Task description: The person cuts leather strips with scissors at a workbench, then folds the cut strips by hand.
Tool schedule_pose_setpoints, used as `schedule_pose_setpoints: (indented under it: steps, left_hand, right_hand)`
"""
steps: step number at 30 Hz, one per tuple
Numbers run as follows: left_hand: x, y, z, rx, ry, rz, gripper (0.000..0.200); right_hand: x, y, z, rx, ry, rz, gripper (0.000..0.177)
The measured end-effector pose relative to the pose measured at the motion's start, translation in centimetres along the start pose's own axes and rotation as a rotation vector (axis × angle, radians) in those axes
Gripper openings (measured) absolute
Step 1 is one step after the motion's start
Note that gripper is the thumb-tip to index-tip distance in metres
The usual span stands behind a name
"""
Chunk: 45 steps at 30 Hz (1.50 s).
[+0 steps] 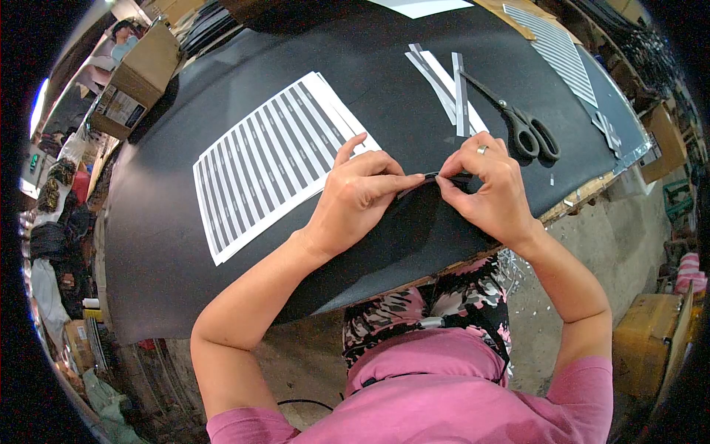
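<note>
Near the front edge of the black table, my left hand and my right hand meet fingertip to fingertip. Between them both hands pinch a thin dark strip, partly hidden by the fingers. A ring is on one finger of my right hand. Left of my left hand lies a small stack of white sheets with dark printed stripes. Beyond my right hand are several cut grey-and-white paper strips. Black-handled scissors lie beside them, blades pointing away from me.
The black table covering spreads under everything. At the far right lie another striped sheet and small paper scraps. A cardboard box stands at the back left. A yellowish box sits on the floor at right.
</note>
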<state>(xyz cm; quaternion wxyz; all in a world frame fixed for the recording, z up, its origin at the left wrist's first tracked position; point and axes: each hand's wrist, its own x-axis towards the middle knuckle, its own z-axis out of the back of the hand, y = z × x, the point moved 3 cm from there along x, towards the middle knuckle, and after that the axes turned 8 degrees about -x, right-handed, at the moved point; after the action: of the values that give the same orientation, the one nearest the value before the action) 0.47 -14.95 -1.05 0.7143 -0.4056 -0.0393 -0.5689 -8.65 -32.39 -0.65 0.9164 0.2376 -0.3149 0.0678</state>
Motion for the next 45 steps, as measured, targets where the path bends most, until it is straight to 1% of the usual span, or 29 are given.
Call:
schedule_pose_setpoints:
  steps: [9, 11, 12, 14, 15, 17, 19, 20, 21, 23, 24, 25, 27, 28, 29, 31, 32, 33, 34, 35, 36, 37, 38, 39, 41, 42, 44, 45]
  left_hand:
    - [0.0, -0.1, 0.0, 0.002, -0.005, -0.001, 0.039]
    - [0.0, -0.1, 0.0, 0.001, -0.006, -0.003, 0.039]
    - [0.1, -0.2, 0.1, -0.006, -0.003, 0.004, 0.038]
    - [0.2, -0.3, 0.3, -0.010, 0.000, 0.005, 0.036]
    - [0.3, -0.2, 0.4, -0.025, 0.021, 0.032, 0.034]
    - [0.6, -0.1, 0.8, -0.039, 0.042, 0.052, 0.033]
    - [0.6, 0.4, 1.4, -0.305, 0.001, 0.256, 0.029]
    - [0.8, 0.4, 1.9, -0.321, -0.020, 0.274, 0.029]
    - [1.0, -0.1, 2.1, -0.321, -0.018, 0.273, 0.029]
    - [0.9, -1.2, 2.1, -0.412, -0.012, 0.296, 0.031]
    - [0.7, -1.8, 1.7, -0.429, 0.032, 0.279, 0.036]
    - [0.6, -2.5, 1.2, -0.368, 0.050, 0.224, 0.038]
    - [0.4, -3.4, 0.6, -0.368, 0.073, 0.288, 0.034]
    - [0.2, -3.4, 0.2, -0.342, 0.017, 0.270, 0.029]
    - [0.0, -3.6, 0.3, -0.342, 0.017, 0.268, 0.029]
    - [-0.1, -3.5, 0.3, -0.309, 0.073, 0.379, 0.023]
    - [-0.2, -3.5, 0.3, -0.311, 0.074, 0.371, 0.023]
    - [-0.4, -3.1, 0.1, -0.546, 0.082, 0.534, 0.021]
    - [-0.6, -2.8, -0.1, -0.782, 0.091, 0.696, 0.021]
    - [-0.4, -2.9, 0.1, -0.787, 0.093, 0.685, 0.021]
    - [-0.5, -3.0, 0.2, -0.899, 0.115, 0.811, 0.020]
    - [-0.7, -3.0, 0.2, -1.011, 0.137, 0.938, 0.020]
    - [-1.0, -2.6, 0.0, -1.079, 0.128, 0.983, 0.023]
    - [-1.1, -2.5, 0.0, -1.086, 0.126, 0.980, 0.023]
    - [-1.3, -2.3, 0.0, -1.130, 0.095, 1.041, 0.025]
    - [-1.3, -2.3, 0.0, -1.135, 0.092, 1.035, 0.025]
    - [-1.3, -2.3, -0.1, -1.163, 0.115, 1.067, 0.025]
    - [-1.2, -2.3, -0.1, -1.167, 0.113, 1.062, 0.025]
  right_hand:
    - [0.1, 0.2, 0.2, -0.036, -0.004, -0.011, 0.017]
    - [0.3, 0.2, 0.2, 0.022, 0.026, -0.046, 0.023]
    - [0.5, 0.1, 0.2, 0.021, 0.024, -0.046, 0.023]
    - [0.8, -0.1, 0.4, 0.072, 0.048, -0.035, 0.031]
    - [1.0, -0.1, 0.6, 0.069, 0.044, -0.033, 0.031]
    - [1.4, -0.4, 0.7, 0.331, 0.190, -0.187, 0.036]
    - [1.7, -0.5, 1.1, 0.372, 0.200, -0.153, 0.038]
    - [1.8, -0.3, 1.3, 0.415, 0.214, -0.119, 0.040]
    - [2.0, -0.1, 1.7, 0.415, 0.211, -0.120, 0.040]
    - [2.4, 0.5, 2.3, 0.458, 0.301, -0.198, 0.041]
    - [2.4, 0.7, 2.4, 0.458, 0.299, -0.197, 0.041]
    - [2.4, 1.0, 2.4, 0.451, 0.330, -0.176, 0.041]
    - [2.5, 1.6, 2.5, 0.443, 0.359, -0.154, 0.041]
    - [2.5, 1.9, 2.5, 0.445, 0.375, -0.153, 0.041]
    - [2.5, 2.2, 2.5, 0.445, 0.390, -0.153, 0.041]
    - [2.5, 2.6, 2.6, 0.471, 0.400, -0.180, 0.039]
    - [2.4, 2.6, 2.6, 0.499, 0.414, -0.207, 0.037]
    - [2.3, 2.3, 2.6, 0.491, 0.409, -0.209, 0.037]
    - [2.0, 2.0, 2.3, 0.498, 0.412, -0.160, 0.032]
    - [2.0, 1.9, 2.4, 0.503, 0.415, -0.112, 0.027]
    - [2.0, 1.8, 2.8, 0.450, 0.373, -0.143, 0.019]
    - [2.2, 1.6, 3.5, 0.442, 0.371, -0.143, 0.019]
    - [2.6, 0.6, 4.7, 0.259, 0.268, -0.158, 0.019]
    - [2.9, -0.5, 5.9, 0.077, 0.167, -0.169, 0.019]
    - [2.3, -4.8, 7.7, -0.221, 0.026, -0.223, 0.024]
    - [1.3, -6.2, 8.2, -0.227, 0.027, -0.218, 0.024]
    - [-0.1, -8.1, 9.1, -0.519, 0.100, -0.268, 0.029]
    - [-0.5, -8.4, 9.3, -0.524, 0.100, -0.265, 0.029]
